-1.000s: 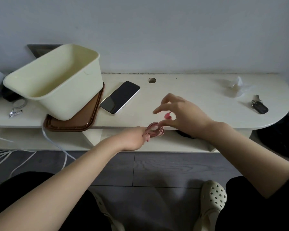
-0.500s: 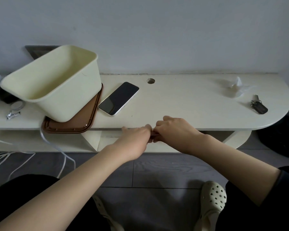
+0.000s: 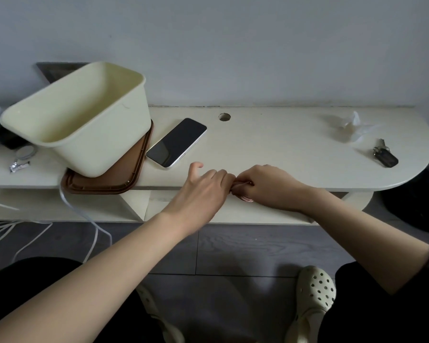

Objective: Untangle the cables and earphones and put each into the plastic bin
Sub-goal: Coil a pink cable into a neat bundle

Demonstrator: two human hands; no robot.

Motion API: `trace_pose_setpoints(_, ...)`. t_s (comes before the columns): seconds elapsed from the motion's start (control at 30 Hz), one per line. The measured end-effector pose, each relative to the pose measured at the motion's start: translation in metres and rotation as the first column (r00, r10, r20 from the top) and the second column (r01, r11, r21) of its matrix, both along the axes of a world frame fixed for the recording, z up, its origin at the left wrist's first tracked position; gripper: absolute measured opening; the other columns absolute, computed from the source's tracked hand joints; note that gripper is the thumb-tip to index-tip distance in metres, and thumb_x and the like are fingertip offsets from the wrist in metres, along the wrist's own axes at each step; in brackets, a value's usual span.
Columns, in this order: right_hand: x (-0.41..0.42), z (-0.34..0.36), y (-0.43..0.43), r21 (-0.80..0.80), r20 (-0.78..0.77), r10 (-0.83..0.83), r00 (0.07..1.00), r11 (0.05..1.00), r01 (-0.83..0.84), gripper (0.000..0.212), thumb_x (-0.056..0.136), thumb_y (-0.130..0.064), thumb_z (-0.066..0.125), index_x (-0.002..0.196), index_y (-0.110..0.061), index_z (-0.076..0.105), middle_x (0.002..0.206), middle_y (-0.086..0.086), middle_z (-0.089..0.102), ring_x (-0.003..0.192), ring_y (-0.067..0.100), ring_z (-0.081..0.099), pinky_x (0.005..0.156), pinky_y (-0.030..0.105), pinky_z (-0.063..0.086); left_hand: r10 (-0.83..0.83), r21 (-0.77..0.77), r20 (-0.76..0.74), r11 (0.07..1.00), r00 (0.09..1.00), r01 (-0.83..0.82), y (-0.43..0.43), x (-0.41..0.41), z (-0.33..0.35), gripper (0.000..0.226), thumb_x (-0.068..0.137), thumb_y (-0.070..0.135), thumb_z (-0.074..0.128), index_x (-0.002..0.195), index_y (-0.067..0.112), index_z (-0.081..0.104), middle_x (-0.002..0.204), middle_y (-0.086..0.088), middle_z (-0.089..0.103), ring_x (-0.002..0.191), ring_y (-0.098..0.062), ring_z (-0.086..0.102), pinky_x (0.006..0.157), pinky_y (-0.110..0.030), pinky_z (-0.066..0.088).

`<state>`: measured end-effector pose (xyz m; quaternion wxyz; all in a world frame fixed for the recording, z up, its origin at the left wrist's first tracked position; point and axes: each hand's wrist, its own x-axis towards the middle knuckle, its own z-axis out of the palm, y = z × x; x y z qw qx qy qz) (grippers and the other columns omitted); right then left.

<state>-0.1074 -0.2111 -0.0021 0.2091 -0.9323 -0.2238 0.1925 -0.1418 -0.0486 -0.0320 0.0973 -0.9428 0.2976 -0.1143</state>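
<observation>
Closed the right hand (image 3: 270, 186) around a small pink cord bundle (image 3: 245, 198), fingers curled over it at the front edge of the counter (image 3: 282, 154). Met the bundle from the other side with the left hand (image 3: 206, 191), fingers bent and pinching at it, thumb stuck out free; hid most of the actual hold behind the knuckles. Held the bundle well to the right of the plastic bin (image 3: 104, 149), nowhere near going in.

Saw the bin propped at a tilt on a brown tray (image 3: 136, 169), with nothing showing in the visible part of its inside. Noted a phone (image 3: 176, 142) just beside the tray and keys (image 3: 385, 157) far off to the right. Noted white cables (image 3: 94, 233) trailing from the counter down to the floor.

Judged the task early: nothing seen binned, the pink bundle probably mid-untangle, the white cables apparently left to do.
</observation>
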Motion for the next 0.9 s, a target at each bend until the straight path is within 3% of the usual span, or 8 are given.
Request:
trace_pose_setpoints(0.13,0.001,0.001,-0.002,0.080,-0.190,-0.001,0.982,0.997,0.017,0.035,0.092,-0.029,0.050,0.069,-0.007,0.061,0.062,0.000,0.053,0.059,0.015,0.049,0.061,0.028,0.045,-0.025,-0.062,-0.004,0.998,1.000,0.024,-0.001,-0.003,-0.007,0.034,0.078,0.026,0.062,0.107,0.009,0.058,0.075,0.003,0.055,0.063,-0.018,0.057,0.084,-0.044,0.044)
trace_pose_setpoints(0.27,0.004,0.012,-0.008,0.229,-0.444,-0.002,0.896,0.967,0.115,0.035,0.092,-0.029,0.053,0.066,-0.007,0.060,0.059,-0.002,0.052,0.056,0.016,0.046,0.057,0.022,0.045,-0.030,-0.016,0.151,0.999,0.988,0.033,0.002,-0.001,-0.003,0.030,0.079,-0.001,0.042,0.107,0.008,0.051,0.075,0.001,0.052,0.061,-0.018,0.053,0.086,-0.041,0.040)
trace_pose_setpoints(0.37,0.007,0.019,-0.012,0.263,-0.479,0.024,0.878,0.958,0.117,0.041,0.093,-0.030,0.053,0.054,-0.021,0.057,0.052,-0.008,0.052,0.053,0.012,0.047,0.055,0.018,0.044,-0.066,0.004,0.212,0.998,0.975,0.067,0.004,-0.003,0.002,0.040,0.080,-0.007,0.030,0.103,0.009,0.059,0.078,-0.001,0.052,0.061,-0.018,0.052,0.087,-0.040,0.048)
trace_pose_setpoints(0.47,0.006,0.017,-0.012,0.248,-0.475,0.020,0.880,0.962,0.112,0.040,0.092,-0.031,0.053,0.055,-0.016,0.055,0.057,-0.005,0.052,0.056,0.014,0.046,0.060,0.021,0.044,-0.029,-0.034,0.204,0.999,0.978,0.036,0.002,-0.004,0.002,0.047,0.074,-0.008,0.026,0.097,0.011,0.063,0.076,-0.001,0.052,0.060,-0.019,0.052,0.085,-0.041,0.049)
trace_pose_setpoints(0.57,0.006,0.011,-0.010,0.191,-0.356,0.016,0.934,0.980,0.056,0.026,0.091,-0.028,0.056,0.090,-0.004,0.064,0.081,0.001,0.058,0.067,0.011,0.049,0.064,0.019,0.042,0.086,-0.132,0.012,0.988,0.996,-0.083,0.001,-0.003,-0.004,0.043,0.067,-0.014,0.040,0.096,0.012,0.059,0.078,-0.001,0.054,0.063,-0.021,0.056,0.078,-0.039,0.044)
trace_pose_setpoints(0.67,0.012,0.005,-0.010,0.043,-0.124,-0.043,0.991,0.998,0.049,0.048,0.092,-0.019,0.057,0.136,-0.008,0.042,0.120,0.006,0.053,0.097,0.016,0.050,0.081,0.016,0.034,0.232,-0.177,-0.286,0.941,0.930,-0.289,0.007,0.001,-0.008,0.024,0.093,0.001,0.045,0.113,0.015,0.045,0.099,0.000,0.053,0.085,-0.021,0.055,0.076,-0.034,0.027)
trace_pose_setpoints(0.73,0.014,0.003,-0.010,0.068,-0.045,-0.110,0.993,0.991,0.113,0.042,0.094,-0.006,0.048,0.135,-0.006,0.043,0.123,0.008,0.053,0.107,0.021,0.052,0.088,0.020,0.033,0.300,-0.207,-0.360,0.898,0.883,-0.389,0.009,0.004,-0.010,0.019,0.099,0.008,0.036,0.115,0.015,0.043,0.103,-0.001,0.056,0.088,-0.023,0.055,0.074,-0.033,0.024)
trace_pose_setpoints(0.9,0.013,0.007,-0.007,0.357,-0.028,-0.203,0.979,0.913,0.200,0.024,0.097,-0.004,0.042,0.094,-0.012,0.065,0.076,0.000,0.062,0.065,0.007,0.055,0.059,0.004,0.038,0.325,-0.183,-0.494,0.868,0.806,-0.462,0.006,0.010,-0.016,0.017,0.102,0.020,0.032,0.111,0.010,0.042,0.101,-0.005,0.057,0.089,-0.030,0.056,0.072,-0.034,0.027)
